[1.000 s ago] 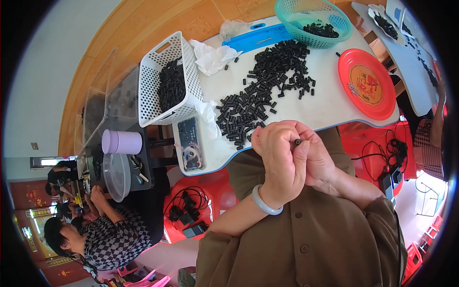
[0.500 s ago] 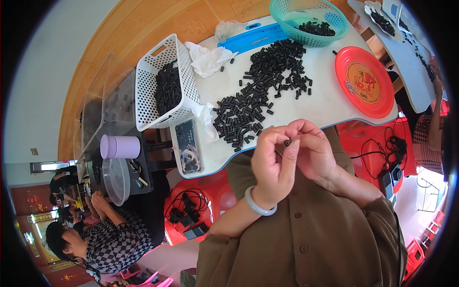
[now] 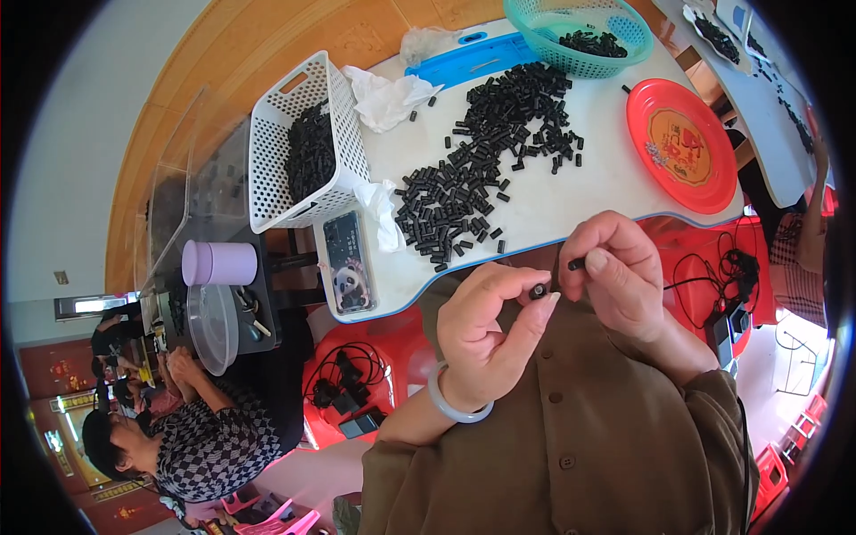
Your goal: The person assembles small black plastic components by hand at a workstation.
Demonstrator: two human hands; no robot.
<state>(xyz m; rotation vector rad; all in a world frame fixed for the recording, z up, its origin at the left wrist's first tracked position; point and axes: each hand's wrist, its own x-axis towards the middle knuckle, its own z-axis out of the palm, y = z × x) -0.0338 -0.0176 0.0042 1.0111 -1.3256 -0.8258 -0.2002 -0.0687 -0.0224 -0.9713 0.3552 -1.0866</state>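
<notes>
Between thumb and forefinger, my left hand pinches a small black cylinder, its round hollow end turned upward. My right hand, a short way off to the right, grips another small black piece by its fingertips; most of that piece is hidden, so its exact shape is unclear. Both hands are raised over my lap, just in front of the white table. Beyond them a loose pile of black cylinders spreads over the tabletop.
A white perforated basket of black pieces stands at left, beside a phone. At the back are a blue tray and a green colander; a red plate lies at right. Another person sits at left.
My hands have moved apart, the right one up and to the right with a black piece, the left one slightly down and left with its cylinder.
</notes>
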